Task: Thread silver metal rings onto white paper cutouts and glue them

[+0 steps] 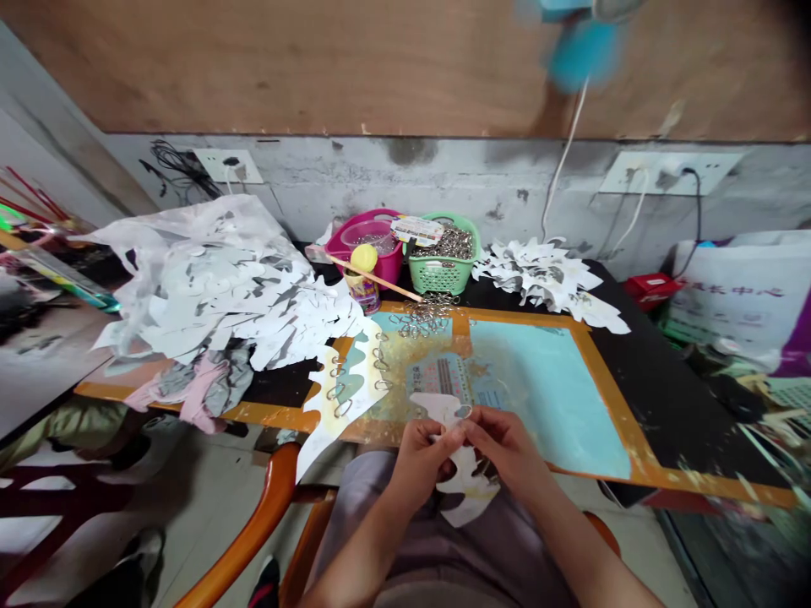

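Note:
Both hands meet over my lap at the table's near edge, holding one white cut-out paper shape (465, 485). My left hand (421, 460) pinches its left side. My right hand (507, 447) pinches the top, where a small metal ring (463, 412) shows at the fingertips. The paper hangs down between my hands toward my grey trousers. Just left of my hands, a row of white cut-outs with metal rings through them (345, 393) lies over the table edge.
A blue and orange board (557, 380) covers the table. A green basket (440, 270) of metal rings stands behind, with loose rings (431, 317) spilled before it. A pink basket (371, 245), yellow-capped bottle (364, 279), and white cut-out piles (221, 287) (548, 279) surround them. An orange chair arm (266, 507) curves at left.

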Tool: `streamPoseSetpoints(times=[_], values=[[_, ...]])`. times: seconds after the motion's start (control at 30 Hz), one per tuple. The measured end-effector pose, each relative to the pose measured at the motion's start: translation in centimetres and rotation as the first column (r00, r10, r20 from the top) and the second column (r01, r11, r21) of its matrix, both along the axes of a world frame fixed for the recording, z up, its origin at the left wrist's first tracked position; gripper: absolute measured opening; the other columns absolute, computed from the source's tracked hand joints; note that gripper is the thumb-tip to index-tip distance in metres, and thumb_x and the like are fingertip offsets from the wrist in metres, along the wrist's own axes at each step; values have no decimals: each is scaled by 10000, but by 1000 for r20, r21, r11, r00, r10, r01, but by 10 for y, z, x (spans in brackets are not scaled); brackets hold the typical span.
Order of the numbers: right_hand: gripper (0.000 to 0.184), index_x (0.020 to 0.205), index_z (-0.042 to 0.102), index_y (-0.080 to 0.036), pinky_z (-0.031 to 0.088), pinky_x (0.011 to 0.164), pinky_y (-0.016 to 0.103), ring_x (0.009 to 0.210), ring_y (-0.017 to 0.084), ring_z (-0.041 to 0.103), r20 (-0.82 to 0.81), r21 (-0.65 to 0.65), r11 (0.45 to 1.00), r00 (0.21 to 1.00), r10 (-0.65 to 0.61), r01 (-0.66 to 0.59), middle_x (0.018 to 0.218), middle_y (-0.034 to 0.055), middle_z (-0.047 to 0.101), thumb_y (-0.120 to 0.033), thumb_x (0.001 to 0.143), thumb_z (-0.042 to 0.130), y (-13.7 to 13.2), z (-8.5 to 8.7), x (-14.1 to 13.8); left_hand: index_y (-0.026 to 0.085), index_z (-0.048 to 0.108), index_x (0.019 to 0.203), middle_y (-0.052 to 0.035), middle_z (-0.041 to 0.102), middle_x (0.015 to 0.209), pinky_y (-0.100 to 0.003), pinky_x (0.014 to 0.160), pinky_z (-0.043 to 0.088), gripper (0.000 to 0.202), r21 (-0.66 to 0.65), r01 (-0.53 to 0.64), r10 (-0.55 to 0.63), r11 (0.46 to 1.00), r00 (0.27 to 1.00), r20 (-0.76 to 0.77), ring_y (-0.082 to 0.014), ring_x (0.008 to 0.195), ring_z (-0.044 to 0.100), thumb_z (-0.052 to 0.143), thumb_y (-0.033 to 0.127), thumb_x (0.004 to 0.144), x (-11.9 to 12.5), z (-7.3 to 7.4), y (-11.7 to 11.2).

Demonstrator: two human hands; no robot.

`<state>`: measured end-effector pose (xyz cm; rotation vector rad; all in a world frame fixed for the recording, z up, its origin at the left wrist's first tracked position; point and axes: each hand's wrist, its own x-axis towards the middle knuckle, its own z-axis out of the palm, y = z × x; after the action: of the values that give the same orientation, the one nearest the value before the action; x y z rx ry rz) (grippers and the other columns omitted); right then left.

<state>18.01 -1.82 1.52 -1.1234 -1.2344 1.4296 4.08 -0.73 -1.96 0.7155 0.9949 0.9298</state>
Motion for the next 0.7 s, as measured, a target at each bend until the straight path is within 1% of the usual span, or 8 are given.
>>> streamPoseSetpoints(times=[0.1, 0.2, 0.27, 0.3, 0.37, 0.47, 0.53, 0.7], values=[[394, 681, 492, -184, 293, 534, 229, 574, 101, 357, 68, 42, 999, 997, 24, -27, 612, -41, 408, -498, 903, 577, -1, 4, 2, 154, 594, 708, 44, 550, 554, -192, 435, 379, 614, 192, 91, -72, 977, 992, -104, -57, 432, 422, 951, 475, 327, -13, -5, -3], [344, 714, 479, -191, 278, 526, 228, 593, 108, 361, 192, 82, 996, 981, 4, -20, 635, -41, 398, -444, 942, 528, -2, 8, 9, 170, 637, 970, -42, 648, 815, -270, 569, 492, 893, 345, 228, -178, 911, 969, -171, -141, 584, 567, 980, 411, 182, -38, 6, 1], [313, 722, 485, -191, 271, 523, 228, 613, 115, 387, 318, 122, 990, 948, 23, -65, 650, -32, 431, -397, 957, 508, -3, 14, 13, 156, 652, 1030, -95, 657, 889, -288, 599, 497, 823, 408, 264, -208, 874, 962, -177, -186, 658, 605, 873, 662, 420, -53, 25, 11], [296, 728, 491, -191, 269, 524, 227, 623, 117, 402, 382, 142, 984, 923, 42, -104, 661, -27, 455, -371, 963, 502, -3, 18, 15, 149, 660, 1045, -104, 654, 892, -287, 618, 492, 760, 427, 217, -146, 878, 970, -194, -206, 717, 615, 732, 755, 592, -58, 36, 17], [264, 743, 503, -191, 269, 529, 226, 632, 118, 420, 483, 185, 966, 873, 70, -180, 677, -23, 487, -328, 968, 498, -4, 25, 16, 157, 662, 1078, -91, 663, 889, -275, 661, 489, 594, 458, 269, -92, 847, 923, -373, -211, 776, 631, 677, 653, 751, -62, 59, 28], [261, 750, 510, -192, 275, 536, 224, 627, 115, 422, 522, 213, 950, 849, 85, -227, 679, -25, 494, -317, 978, 489, -4, 33, 16, 167, 679, 827, -35, 645, 694, -244, 615, 476, 323, 393, 563, -251, 727, 751, -610, -177, 664, 629, 636, 486, 852, -56, 79, 37], [281, 768, 532, -189, 286, 534, 224, 625, 117, 425, 473, 182, 956, 873, 119, -229, 683, -22, 500, -357, 987, 476, -4, 36, 16, 171, 627, 710, 2, 573, 563, -226, 525, 456, 364, 326, 643, -378, 692, 709, -595, -150, 535, 592, 568, 480, 895, -50, 81, 37], [321, 814, 622, -175, 394, 636, 254, 683, 149, 526, 222, 156, 944, 941, 254, -292, 708, 7, 578, -441, 965, 525, -5, 39, 10, 153, 595, 666, 2, 569, 532, -191, 423, 444, 427, 301, 546, -477, 781, 834, -277, -111, 426, 550, 623, 533, 858, -42, 68, 27]])
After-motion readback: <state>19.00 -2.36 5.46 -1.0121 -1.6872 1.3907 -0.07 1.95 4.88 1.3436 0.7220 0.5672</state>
